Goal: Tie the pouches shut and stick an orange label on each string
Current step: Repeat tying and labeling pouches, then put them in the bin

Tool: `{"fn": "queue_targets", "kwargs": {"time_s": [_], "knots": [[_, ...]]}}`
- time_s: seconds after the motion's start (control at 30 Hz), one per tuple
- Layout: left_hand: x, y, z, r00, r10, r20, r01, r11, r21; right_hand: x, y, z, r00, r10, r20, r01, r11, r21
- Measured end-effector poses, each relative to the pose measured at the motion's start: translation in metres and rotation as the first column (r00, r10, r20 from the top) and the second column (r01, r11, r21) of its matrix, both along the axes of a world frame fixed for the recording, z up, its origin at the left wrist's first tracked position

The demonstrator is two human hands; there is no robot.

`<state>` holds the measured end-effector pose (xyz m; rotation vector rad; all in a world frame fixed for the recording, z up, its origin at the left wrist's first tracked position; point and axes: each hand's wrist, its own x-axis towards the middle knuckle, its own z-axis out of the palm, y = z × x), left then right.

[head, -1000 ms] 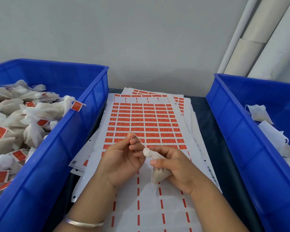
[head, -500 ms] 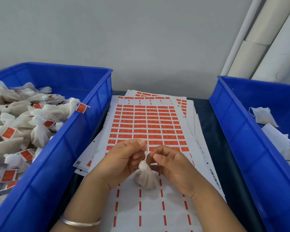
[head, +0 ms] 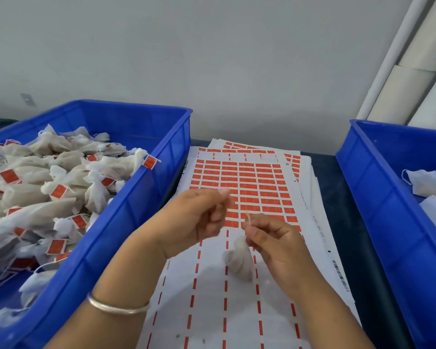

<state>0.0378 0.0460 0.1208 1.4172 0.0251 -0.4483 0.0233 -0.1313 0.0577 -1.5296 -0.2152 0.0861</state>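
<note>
Two blue plastic crates stand on the bench, the left crate [head: 146, 187] and the right crate [head: 378, 197]. The left one holds a heap of tied pouches [head: 35, 187] with orange labels, too many and too overlapped to count exactly, certainly more than a dozen. In the right crate two untied pouches [head: 424, 182] show, cut off by the frame edge. One pouch [head: 239, 260] hangs between the two hands, the left hand [head: 194, 217] and the right hand [head: 275, 238]. Between the crates lies a stack of several label sheets [head: 252, 182]; the exact number cannot be told. One bangle [head: 116, 307] sits on the left wrist.
</note>
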Motion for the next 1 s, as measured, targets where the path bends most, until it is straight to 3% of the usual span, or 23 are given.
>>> {"fn": "queue_targets", "kwargs": {"time_s": [0.03, 0.07, 0.13, 0.2, 0.33, 0.47, 0.6, 1.0], "knots": [[0.002, 0.004, -0.004, 0.994, 0.108, -0.01, -0.108, 0.992, -0.057, 0.001, -0.001, 0.0, 1.0, -0.003, -0.02, 0.003, 1.0, 0.023], [0.004, 0.007, -0.012, 0.977, 0.211, 0.024, -0.211, 0.977, 0.012, 0.001, -0.001, -0.001, 0.999, -0.007, -0.039, 0.009, 0.999, 0.044], [0.009, 0.011, -0.03, 0.933, 0.281, 0.227, -0.354, 0.837, 0.418, 0.002, -0.002, -0.003, 0.997, -0.023, -0.073, 0.028, 0.997, 0.069], [0.01, 0.014, -0.044, 0.907, 0.188, 0.376, -0.405, 0.629, 0.663, 0.004, -0.002, -0.005, 0.995, -0.033, -0.093, 0.04, 0.996, 0.075], [0.01, 0.022, -0.074, 0.962, -0.018, 0.273, -0.24, 0.423, 0.874, 0.006, -0.002, -0.007, 0.992, -0.035, -0.123, 0.046, 0.995, 0.085], [0.009, 0.023, -0.096, 0.972, -0.098, 0.213, -0.171, 0.329, 0.929, 0.005, -0.001, -0.009, 0.991, -0.03, -0.13, 0.041, 0.996, 0.08], [0.007, 0.022, -0.104, 0.949, -0.194, 0.25, -0.205, 0.222, 0.953, 0.005, 0.0, -0.01, 0.991, -0.028, -0.127, 0.039, 0.996, 0.08], [0.011, 0.025, -0.116, 0.927, -0.209, 0.311, -0.264, 0.224, 0.938, 0.005, 0.002, -0.014, 0.989, -0.058, -0.134, 0.062, 0.998, 0.029]]}}
